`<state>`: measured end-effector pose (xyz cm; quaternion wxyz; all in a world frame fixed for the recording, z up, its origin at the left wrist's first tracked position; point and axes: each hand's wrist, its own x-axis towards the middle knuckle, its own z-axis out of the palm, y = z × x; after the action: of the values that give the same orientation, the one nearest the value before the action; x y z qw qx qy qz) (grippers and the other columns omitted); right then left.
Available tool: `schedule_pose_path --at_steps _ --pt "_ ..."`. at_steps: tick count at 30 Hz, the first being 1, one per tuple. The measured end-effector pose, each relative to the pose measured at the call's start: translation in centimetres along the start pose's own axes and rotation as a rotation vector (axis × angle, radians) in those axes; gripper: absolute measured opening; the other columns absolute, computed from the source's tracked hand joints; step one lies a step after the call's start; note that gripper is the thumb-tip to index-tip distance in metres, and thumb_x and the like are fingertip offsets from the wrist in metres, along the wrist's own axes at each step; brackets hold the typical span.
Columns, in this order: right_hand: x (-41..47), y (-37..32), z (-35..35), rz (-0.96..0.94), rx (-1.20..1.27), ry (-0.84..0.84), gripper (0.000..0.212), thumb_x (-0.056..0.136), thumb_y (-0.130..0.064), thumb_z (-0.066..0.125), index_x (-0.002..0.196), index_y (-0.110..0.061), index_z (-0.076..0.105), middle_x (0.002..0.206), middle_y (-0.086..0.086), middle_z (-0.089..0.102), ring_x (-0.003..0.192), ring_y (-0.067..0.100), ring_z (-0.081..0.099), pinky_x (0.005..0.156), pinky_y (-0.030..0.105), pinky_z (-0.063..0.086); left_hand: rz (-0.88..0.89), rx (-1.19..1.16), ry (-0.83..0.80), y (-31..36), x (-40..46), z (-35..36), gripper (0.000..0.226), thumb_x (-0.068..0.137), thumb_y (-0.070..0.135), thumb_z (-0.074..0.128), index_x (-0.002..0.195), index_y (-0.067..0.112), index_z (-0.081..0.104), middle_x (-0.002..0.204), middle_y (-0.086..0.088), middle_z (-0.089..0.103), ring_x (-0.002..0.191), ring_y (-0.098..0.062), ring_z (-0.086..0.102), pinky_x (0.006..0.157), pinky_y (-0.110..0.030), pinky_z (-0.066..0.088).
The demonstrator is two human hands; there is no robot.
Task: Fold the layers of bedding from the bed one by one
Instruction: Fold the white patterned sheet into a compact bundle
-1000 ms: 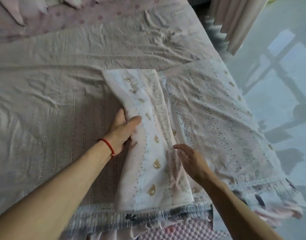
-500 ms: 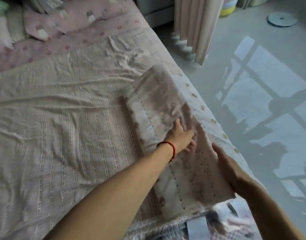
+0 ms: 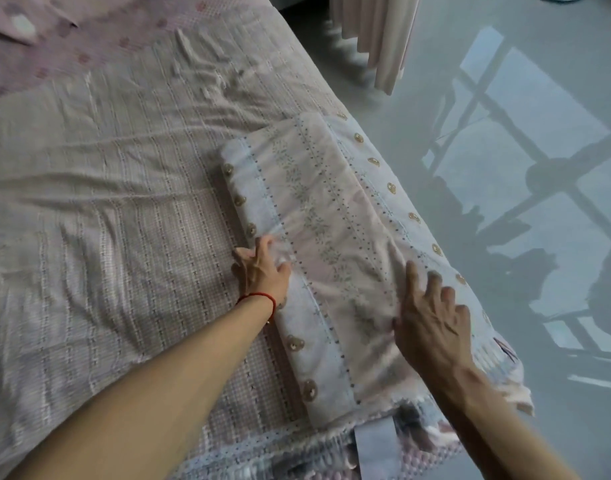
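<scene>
A white folded sheet (image 3: 331, 216) with small bear prints and dotted floral stripes lies as a long narrow stack at the bed's right edge. My left hand (image 3: 260, 271), with a red cord at the wrist, presses its curled fingers on the stack's left fold. My right hand (image 3: 432, 320) rests flat with spread fingers on the stack's right side near the bed edge. Neither hand grips the cloth.
The bed is covered by a wrinkled pale checked bedspread (image 3: 106, 220). A pink patterned blanket (image 3: 54, 39) lies at the far end. Beige curtains (image 3: 380, 36) hang at the upper right over a glossy grey floor (image 3: 522, 168). The bed's lace hem (image 3: 262, 445) runs along the near edge.
The left half of the sheet has been folded over to the right onto the other half. My left hand moved back to the left fold, and my right hand now lies flat on top.
</scene>
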<state>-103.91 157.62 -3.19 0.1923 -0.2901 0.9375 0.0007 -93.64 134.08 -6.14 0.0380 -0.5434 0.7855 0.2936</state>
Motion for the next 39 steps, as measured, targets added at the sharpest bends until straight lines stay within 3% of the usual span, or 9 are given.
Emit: schedule_pose_path --at_steps 3,6,11,18,25,30,33,36,39 --pt "-0.1 -3.3 2.1 -0.223 0.017 -0.064 0.085 0.095 -0.073 0.027 0.155 -0.041 -0.025 0.164 0.010 -0.033 0.151 0.045 -0.024 0.112 0.078 0.005 -0.075 -0.111 0.010 0.3 0.7 0.4 0.070 0.087 0.024 0.069 0.144 0.030 0.030 0.133 -0.017 0.038 0.111 -0.041 0.051 0.097 -0.042 0.047" --pt "1.0 -3.5 5.2 -0.250 -0.002 -0.205 0.087 0.089 -0.084 0.014 0.152 -0.043 -0.030 0.156 0.006 -0.047 0.140 0.042 -0.046 0.107 0.081 -0.012 -0.121 -0.289 0.063 0.0 3.0 0.0 0.085 0.087 0.027 0.070 0.152 0.021 0.017 0.145 -0.015 0.043 0.125 -0.038 0.048 0.102 -0.040 0.041" --pt "-2.0 -6.5 4.5 -0.235 0.104 -0.050 0.074 0.102 -0.056 0.026 0.159 -0.037 -0.018 0.164 0.017 -0.028 0.146 0.046 -0.035 0.110 0.075 -0.019 0.254 -0.079 0.003 -1.4 6.6 -2.3 0.080 0.093 -0.006 0.041 0.155 0.042 0.023 0.118 -0.019 0.049 0.098 -0.037 0.054 0.090 -0.041 0.046" --pt "-6.3 -14.9 7.4 -0.469 0.083 -0.101 0.071 0.083 -0.029 0.053 0.152 -0.034 0.039 0.162 0.031 0.023 0.144 0.064 0.019 0.106 0.082 0.022 0.700 0.773 0.025 -5.1 10.9 -6.2 0.107 0.077 0.018 0.075 0.151 0.060 0.010 0.161 -0.013 -0.004 0.142 -0.048 0.018 0.104 -0.063 0.038" --pt "-5.4 -13.8 7.2 -0.346 -0.101 -0.006 0.048 0.072 -0.019 0.072 0.120 -0.018 0.072 0.129 0.031 0.061 0.104 0.051 0.065 0.073 0.059 0.058 0.963 1.066 -0.057 0.2 14.0 -8.6 0.049 0.095 0.022 0.053 0.140 0.041 0.055 0.146 -0.015 0.052 0.148 -0.048 0.019 0.111 -0.078 0.000" --pt "-6.7 -8.5 -3.1 -0.411 0.161 0.179 0.058 0.082 -0.028 0.081 0.133 -0.027 0.053 0.086 0.004 0.057 0.062 0.018 0.054 0.048 0.033 0.048 0.917 0.948 -0.186 4.3 10.5 -13.6 0.047 0.098 0.019 0.050 0.142 0.035 0.053 0.154 0.004 0.043 0.153 -0.032 0.014 0.119 -0.065 0.002" --pt "-8.2 -5.3 -10.7 -0.344 -0.029 0.184 0.069 0.093 -0.072 -0.006 0.136 -0.039 0.038 0.111 -0.004 0.059 0.091 0.021 0.061 0.075 0.035 0.049 0.993 0.772 -0.135 7.6 6.1 -17.3 0.042 0.096 0.012 0.045 0.132 0.026 0.062 0.143 0.005 0.055 0.148 -0.022 0.030 0.120 -0.058 0.008" --pt "-10.2 -2.0 -20.1 -0.248 -0.081 0.294 0.040 0.098 -0.037 0.053 0.137 -0.032 0.048 0.090 -0.002 0.057 0.074 0.026 0.059 0.064 0.033 0.042 1.164 0.578 -0.038 11.1 0.9 -22.8 0.030 0.081 0.013 0.049 0.100 0.014 0.072 0.106 -0.011 0.069 0.114 -0.035 0.061 0.103 -0.051 0.037" --pt "-10.6 0.5 -27.0 -0.328 -0.239 0.411 0.080 0.062 0.000 0.069 0.134 -0.028 0.049 0.082 0.000 0.056 0.072 0.029 0.059 0.064 0.037 0.050 1.229 0.375 0.046 13.2 -3.0 -27.4 0.038 0.079 0.026 0.037 0.090 0.012 0.071 0.089 -0.012 0.068 0.089 -0.034 0.065 0.079 -0.043 0.052"
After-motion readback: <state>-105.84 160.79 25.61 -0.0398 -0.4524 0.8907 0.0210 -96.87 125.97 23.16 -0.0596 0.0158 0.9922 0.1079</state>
